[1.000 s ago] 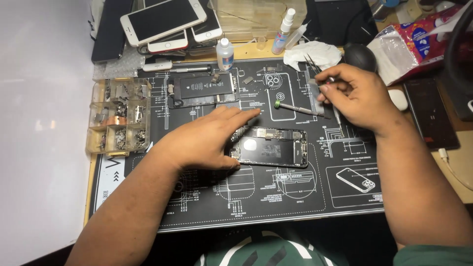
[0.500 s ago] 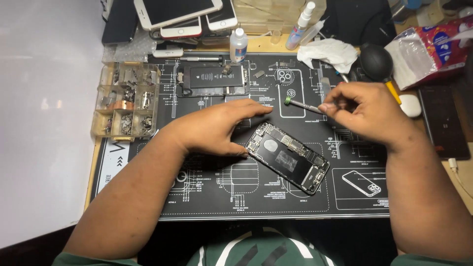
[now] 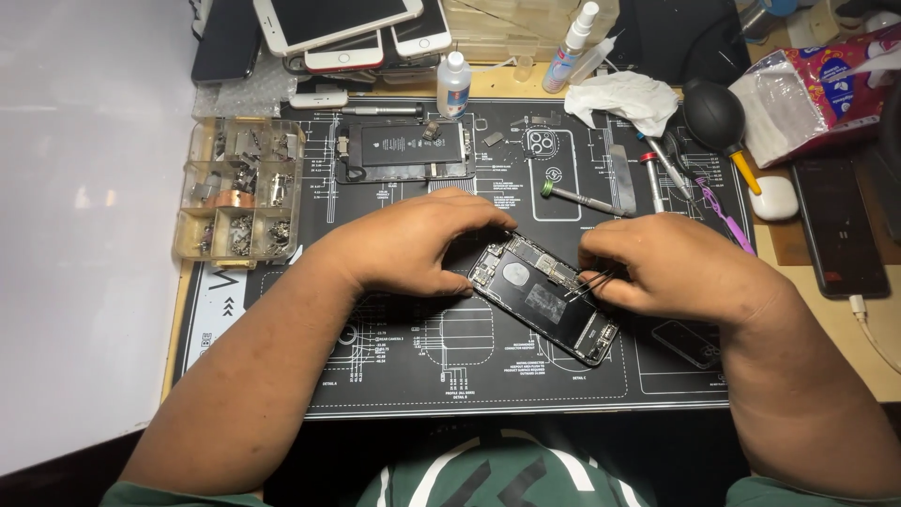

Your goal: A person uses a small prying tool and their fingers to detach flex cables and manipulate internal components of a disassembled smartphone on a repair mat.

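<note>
Black opened phone [image 3: 549,302] between hands | left hand [image 3: 413,246] steadies it | right hand [image 3: 671,272] pinches tweezers [image 3: 589,284]

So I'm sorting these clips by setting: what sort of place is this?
Most likely a phone repair bench. An opened phone lies on a printed repair mat, held by the left hand, while the right hand works tweezers into it. A parts tray and spare phones sit nearby.

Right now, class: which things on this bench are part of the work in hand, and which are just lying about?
In use:
left hand steadying the opened phone
right hand holding tweezers

Lying about:
screwdriver
parts tray
dust blower
crumpled tissue
stacked phones
</note>
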